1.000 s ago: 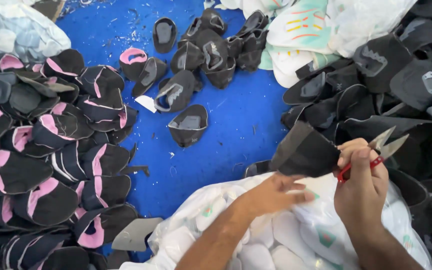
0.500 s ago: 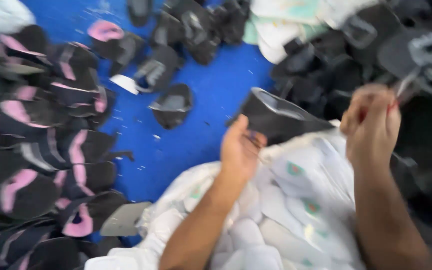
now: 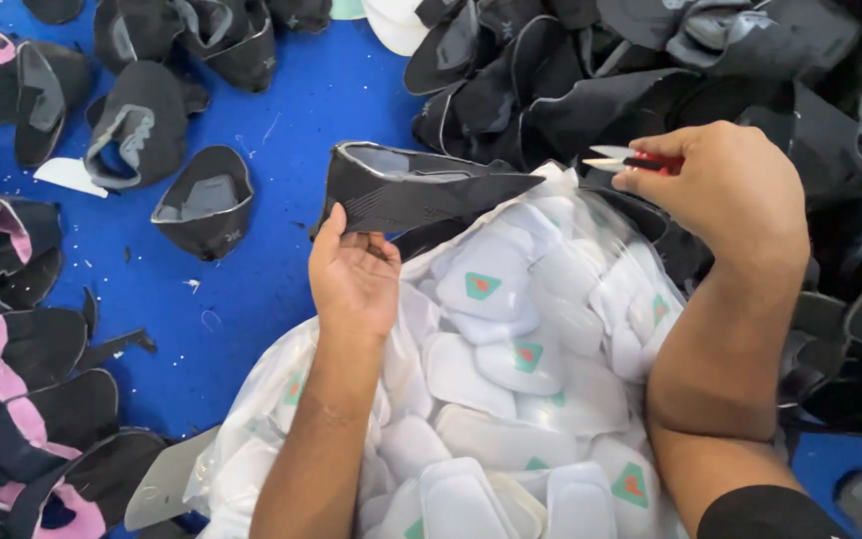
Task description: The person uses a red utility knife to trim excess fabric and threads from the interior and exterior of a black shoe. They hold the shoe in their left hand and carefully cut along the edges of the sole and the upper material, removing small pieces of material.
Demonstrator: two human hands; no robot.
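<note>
Two hands: both busy over a clear bag of white insoles (image 3: 511, 399) on the person's lap.
Left hand (image 3: 354, 274): its grip is closed on the lower edge of a black shoe upper (image 3: 421, 190), held up flat above the bag.
Right hand (image 3: 725, 185): its grip is closed around red-handled thread snips (image 3: 626, 160), blades pointing at the upper's tip, just apart from it.
Risk, cut: the blades sit near the left fingers; a slip could nick them or slice the fabric.
Risk, drop: the thin edge hold could let the upper fall among the black uppers (image 3: 650, 70) piled beyond, on the blue surface (image 3: 281, 269).
</note>
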